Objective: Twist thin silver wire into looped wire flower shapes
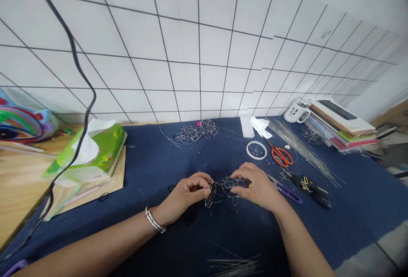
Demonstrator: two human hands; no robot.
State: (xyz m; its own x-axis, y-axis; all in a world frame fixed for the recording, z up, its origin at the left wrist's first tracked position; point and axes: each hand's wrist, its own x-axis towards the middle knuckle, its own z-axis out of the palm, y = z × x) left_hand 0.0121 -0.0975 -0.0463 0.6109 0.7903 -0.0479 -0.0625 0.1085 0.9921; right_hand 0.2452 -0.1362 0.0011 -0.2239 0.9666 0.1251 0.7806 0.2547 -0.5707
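A tangle of thin looped wire [226,185] is held between my two hands above the dark blue cloth. My left hand [191,190], below a silver bangle, pinches the left end of it between thumb and fingers. On the right end, my right hand [251,185] grips the wire with thumb and fingertips curled in. Just right of that hand lie purple-handled scissors [288,193] and black-handled pliers [309,187]. Cut wire lengths [236,265] rest at the near edge, and looped wire pieces [197,131] lie at the back by the wall.
Orange-handled scissors [281,156], a white ring dish [256,150] with tiny beads and a long bundle of straight wires [306,151] are at right. Behind them stand a mug [296,111] and stacked books [344,124]. A green tissue pack [108,149] sits left, near a hanging black cable [75,54].
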